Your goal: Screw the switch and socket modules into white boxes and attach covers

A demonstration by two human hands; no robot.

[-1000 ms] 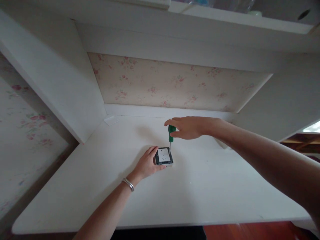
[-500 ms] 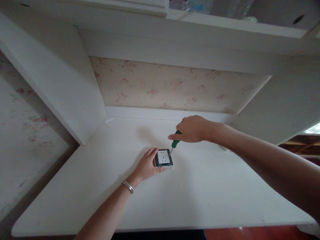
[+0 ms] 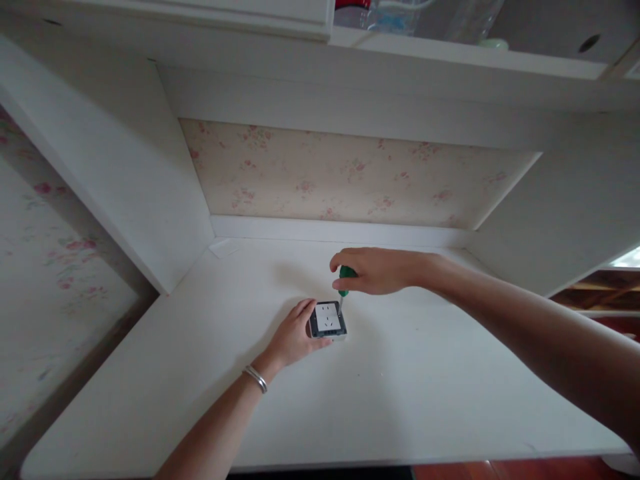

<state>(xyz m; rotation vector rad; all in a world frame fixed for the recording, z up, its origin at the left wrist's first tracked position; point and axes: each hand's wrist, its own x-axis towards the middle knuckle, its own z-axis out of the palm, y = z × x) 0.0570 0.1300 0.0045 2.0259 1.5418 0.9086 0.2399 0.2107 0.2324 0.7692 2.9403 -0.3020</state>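
A square wall socket (image 3: pixel 327 319), white face in a dark frame, lies flat on the white desk (image 3: pixel 400 400). My left hand (image 3: pixel 293 335) grips its left side, thumb along the near edge, a silver bangle (image 3: pixel 256 378) on the wrist. My right hand (image 3: pixel 376 271) is closed around the green handle of a screwdriver (image 3: pixel 344 280). The tool stands nearly upright, its thin metal tip touching the socket's right edge.
The desk sits in a white alcove with side panels (image 3: pixel 125 173) left and right and floral wallpaper (image 3: pixel 340 177) behind. A shelf overhead carries bottles (image 3: pixel 395 13). A small white scrap (image 3: pixel 223 248) lies in the back left corner. Red-brown floor shows at bottom right.
The screwdriver went from upright to tilted right, then back to upright on the socket's right edge. My left hand kept its hold on the socket.
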